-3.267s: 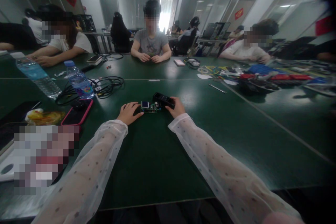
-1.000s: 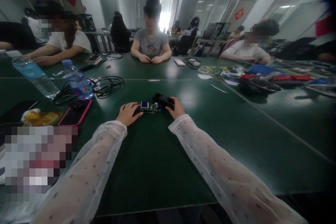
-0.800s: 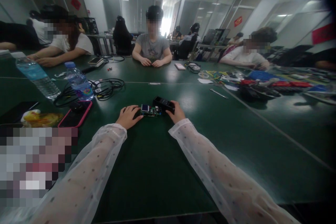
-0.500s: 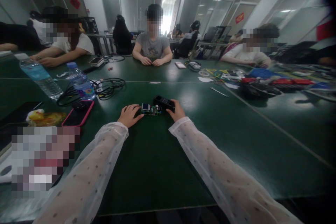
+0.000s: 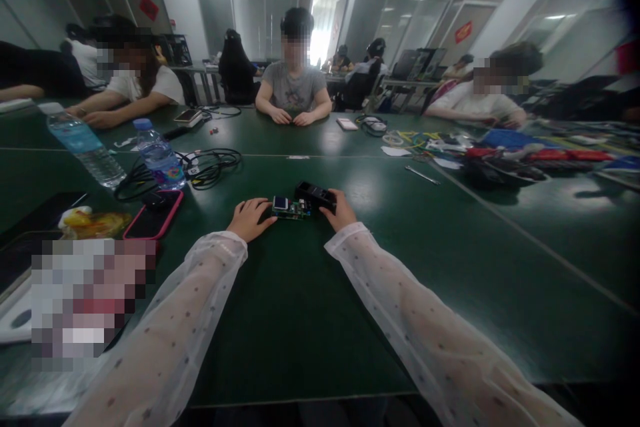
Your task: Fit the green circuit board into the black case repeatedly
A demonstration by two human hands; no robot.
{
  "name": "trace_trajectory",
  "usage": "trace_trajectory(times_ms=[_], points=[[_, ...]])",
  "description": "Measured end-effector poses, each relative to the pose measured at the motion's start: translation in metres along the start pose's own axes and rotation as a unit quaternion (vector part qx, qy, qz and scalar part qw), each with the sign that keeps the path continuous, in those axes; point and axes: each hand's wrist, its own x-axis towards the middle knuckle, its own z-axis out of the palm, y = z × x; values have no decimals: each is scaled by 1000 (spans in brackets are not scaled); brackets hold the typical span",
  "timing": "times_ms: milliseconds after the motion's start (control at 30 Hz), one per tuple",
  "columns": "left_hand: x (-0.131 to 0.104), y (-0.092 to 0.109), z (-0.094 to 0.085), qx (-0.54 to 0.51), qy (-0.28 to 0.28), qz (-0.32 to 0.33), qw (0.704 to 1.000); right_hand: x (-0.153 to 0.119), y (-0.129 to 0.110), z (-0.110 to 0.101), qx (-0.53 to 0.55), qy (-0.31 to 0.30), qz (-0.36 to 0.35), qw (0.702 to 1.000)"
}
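Note:
A green circuit board (image 5: 299, 209) with a small screen at its left end lies near the middle of the table. My left hand (image 5: 250, 219) holds its left end, thumb at the near corner and fingers behind, with a dark gap between them. Just behind and to the right, overlapping the board's right end in view, is a black plastic case (image 5: 314, 194), with several openings in its face. My right hand (image 5: 343, 211) grips that case by its right end, thumb at the near side. Both forearms rest in sheer white dotted sleeves.
Left on the green table (image 5: 280, 320) stand two water bottles (image 5: 160, 155), black cables (image 5: 220, 163), a pink-edged phone (image 5: 155, 217) and a food bag (image 5: 100, 223). A wrench (image 5: 423, 175) and a heap of cables and tools (image 5: 520, 157) lie right. A person (image 5: 293, 83) sits opposite.
The whole view has shifted slightly, so everything appears a little further right. My hands, the circuit board and the black case keep nearly the same positions relative to each other.

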Motion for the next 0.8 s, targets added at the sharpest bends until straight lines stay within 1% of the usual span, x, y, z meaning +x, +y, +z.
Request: trace_trajectory(times_ms=[233, 433, 800], points=[[1, 0, 2, 4, 4, -4, 1000, 0, 2, 2, 4, 12, -11, 1000], [0, 0, 2, 5, 14, -2, 1000, 1, 3, 3, -1, 10, -20, 1000], [0, 0, 2, 4, 10, -3, 1000, 0, 0, 1, -12, -3, 3, 1000]])
